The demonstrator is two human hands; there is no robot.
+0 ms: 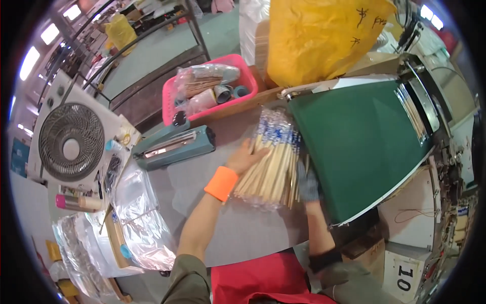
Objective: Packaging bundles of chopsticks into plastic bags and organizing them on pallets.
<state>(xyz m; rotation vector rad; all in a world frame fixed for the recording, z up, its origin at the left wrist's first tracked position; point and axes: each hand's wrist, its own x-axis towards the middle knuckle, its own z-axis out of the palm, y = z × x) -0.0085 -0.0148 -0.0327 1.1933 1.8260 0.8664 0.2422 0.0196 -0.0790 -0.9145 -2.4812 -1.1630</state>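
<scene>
A thick bundle of pale wooden chopsticks with blue-printed clear wrappers lies in front of me on the grey table. My left hand, with an orange wristband behind it, is closed around the bundle's left side, thumb across the top. Against the right side of the bundle is my right hand in a grey glove; its fingers are blurred and partly hidden, so their grip cannot be made out. Crumpled clear plastic shows at the bundle's near end.
A green conveyor belt slopes at the right, carrying several wrapped chopsticks at its far end. Beyond the table stand a pink basket and a yellow sack. Leftward are a teal sealing device, clear plastic bags and a fan.
</scene>
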